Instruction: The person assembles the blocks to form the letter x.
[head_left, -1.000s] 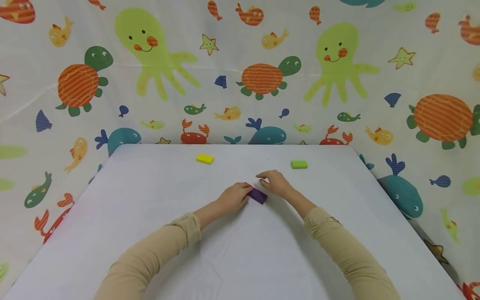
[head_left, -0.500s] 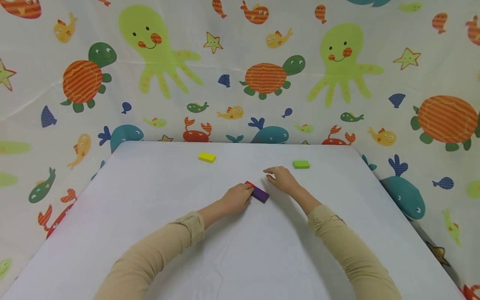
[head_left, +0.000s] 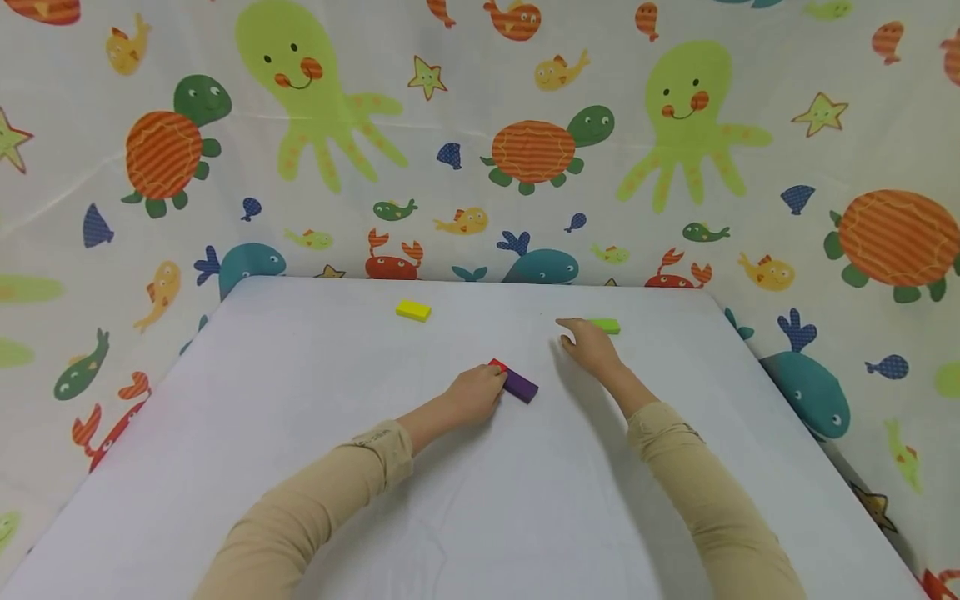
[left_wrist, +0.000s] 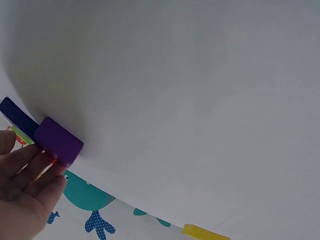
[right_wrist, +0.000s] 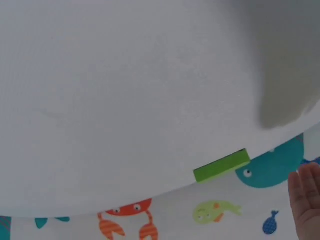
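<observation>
In the head view my left hand (head_left: pixel 474 395) holds a red block (head_left: pixel 497 364), most of it hidden under the fingers. A dark purple block (head_left: pixel 521 387) lies against it on the right. The left wrist view shows the fingertips at a lighter purple block (left_wrist: pixel 59 141), with a dark bluish one (left_wrist: pixel 19 118) adjoining it and red glowing by the fingers. My right hand (head_left: pixel 592 346) hovers over the cloth, holding nothing, thumb and fingers apart. It partly covers a green block (head_left: pixel 606 326), whose long side shows in the right wrist view.
A yellow block (head_left: pixel 413 310) lies toward the back, left of centre. The white table (head_left: pixel 337 350) ends at a curtain (head_left: pixel 337 225) printed with sea animals, which rises behind and along both sides.
My right hand has moved away from the dark purple block, to the right and farther back, and now overlaps the green block. My left hand stays on the red block.
</observation>
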